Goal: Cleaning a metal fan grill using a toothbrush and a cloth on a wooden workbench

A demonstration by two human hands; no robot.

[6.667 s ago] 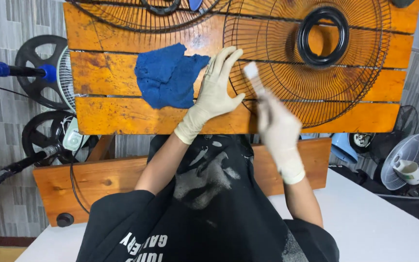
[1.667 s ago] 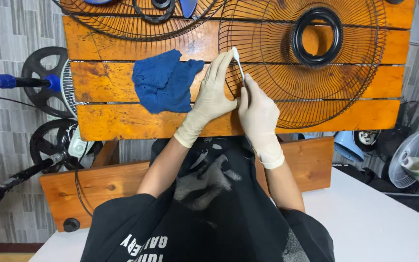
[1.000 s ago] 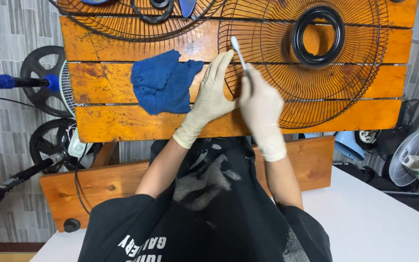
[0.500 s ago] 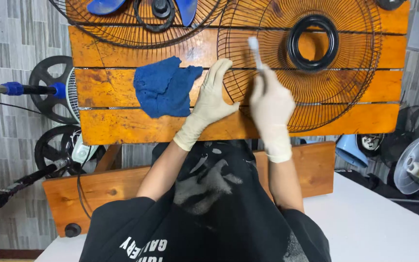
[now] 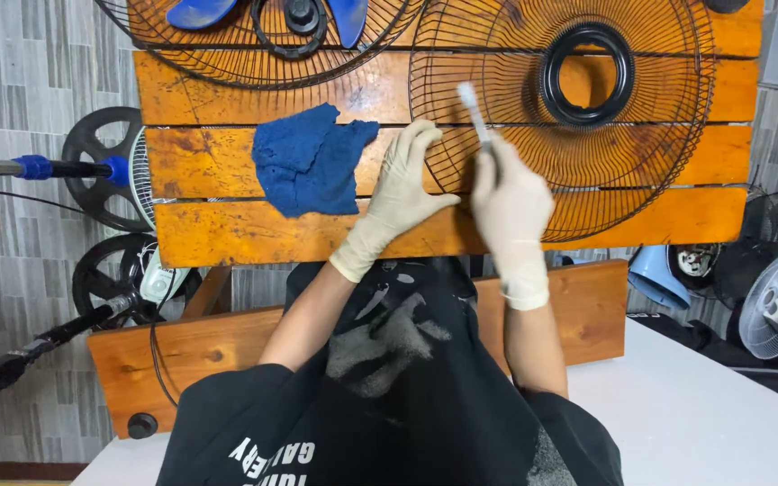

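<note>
left gloved hand (image 5: 404, 184) spread flat, pinning round black wire fan grille (image 5: 562, 117) | right gloved hand (image 5: 508, 193) pinching small white brush (image 5: 474, 110), bristles on wires

Cream rubber gloves cover the left hand (image 5: 398, 193) and the right hand (image 5: 511, 202), cuffs ending at the wrists. A black short-sleeved shirt with white lettering at 6 o'clock and grey smudges down the front.

We saw the right hand (image 5: 511, 202) blurred, its fingers impossible to count, and the pale brush (image 5: 474, 108) it gripped smeared at the tip. The top edge cut the second fan guard (image 5: 227, 54) and the blue blades (image 5: 195, 13). The wire grille (image 5: 641, 171) hid behind that hand at its lower left rim.
</note>
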